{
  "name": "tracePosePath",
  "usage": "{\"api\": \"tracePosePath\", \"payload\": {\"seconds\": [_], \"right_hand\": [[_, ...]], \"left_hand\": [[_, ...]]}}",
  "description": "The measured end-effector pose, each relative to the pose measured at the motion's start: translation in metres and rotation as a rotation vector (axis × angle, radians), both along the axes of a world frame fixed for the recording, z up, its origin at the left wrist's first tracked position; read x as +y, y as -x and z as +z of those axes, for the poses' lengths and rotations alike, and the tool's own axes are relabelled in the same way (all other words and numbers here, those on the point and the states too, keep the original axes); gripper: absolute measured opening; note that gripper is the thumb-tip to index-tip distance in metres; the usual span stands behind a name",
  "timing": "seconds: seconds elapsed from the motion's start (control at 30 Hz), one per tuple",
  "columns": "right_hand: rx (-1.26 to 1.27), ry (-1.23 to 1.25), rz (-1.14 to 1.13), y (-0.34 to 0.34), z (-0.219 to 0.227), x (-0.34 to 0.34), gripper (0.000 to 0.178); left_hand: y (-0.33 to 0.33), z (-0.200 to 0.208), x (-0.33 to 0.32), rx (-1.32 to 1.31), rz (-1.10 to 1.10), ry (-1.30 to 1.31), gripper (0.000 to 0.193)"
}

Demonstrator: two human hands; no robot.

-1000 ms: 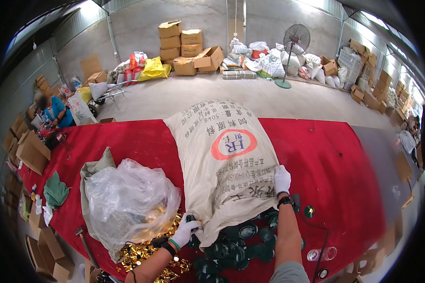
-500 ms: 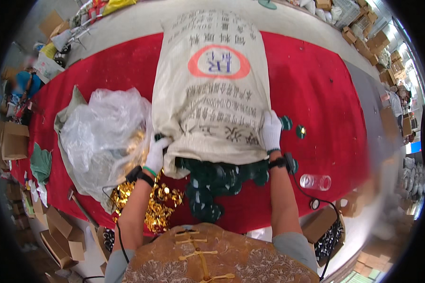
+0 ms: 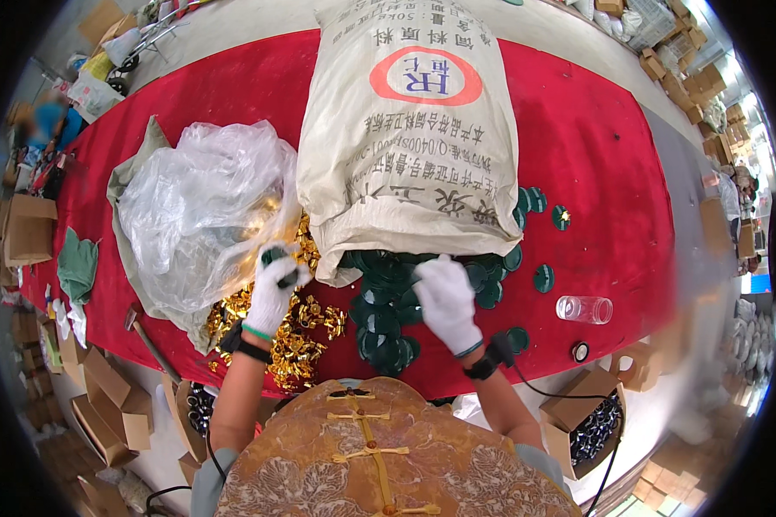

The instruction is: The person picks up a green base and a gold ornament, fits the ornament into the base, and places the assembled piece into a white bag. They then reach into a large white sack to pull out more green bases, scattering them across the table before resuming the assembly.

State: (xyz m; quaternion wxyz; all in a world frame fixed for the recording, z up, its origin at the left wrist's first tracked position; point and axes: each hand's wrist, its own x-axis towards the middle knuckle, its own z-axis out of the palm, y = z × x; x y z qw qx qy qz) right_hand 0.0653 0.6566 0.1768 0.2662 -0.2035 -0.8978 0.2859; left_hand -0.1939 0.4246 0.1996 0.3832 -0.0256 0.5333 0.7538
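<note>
A printed off-white woven sack [image 3: 405,164] lies with its mouth toward me, and dark green round discs [image 3: 379,319] spill out of it. My left hand [image 3: 272,297], in a white glove, is closed around a dark green disc [image 3: 278,257] just left of the sack's mouth. My gloved right hand [image 3: 447,303] is over the disc pile, back of the hand up, its fingertips hidden. Shiny gold pieces [image 3: 293,358] lie in a heap under and beside my left wrist. More discs [image 3: 543,277] lie loose right of the sack.
A clear plastic bag [image 3: 203,198] with gold pieces sits at the left of the red-covered table [image 3: 595,155]. A hammer [image 3: 153,345] lies at the near left edge, a clear jar [image 3: 584,309] at the right. Cartons of dark items [image 3: 595,431] stand below the near edge.
Both hands have let go of the sack's sides. My left hand now holds a disc nearer the gold heap; my right has moved inward over the discs. More discs show outside the sack.
</note>
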Motion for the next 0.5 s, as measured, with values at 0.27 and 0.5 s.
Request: {"api": "tracePosePath", "payload": {"seconds": [0.27,0.5], "right_hand": [[-0.82,0.083,-0.175,0.073,-0.061,0.028,0.079],[-0.653,-0.264,-0.168,0.09,-0.062,-0.013,0.075]], "left_hand": [[-0.1,0.017,-0.107,-0.115,-0.042,0.171,0.041],[-0.108,0.004,-0.197,-0.045,0.344,0.314,0.043]]}}
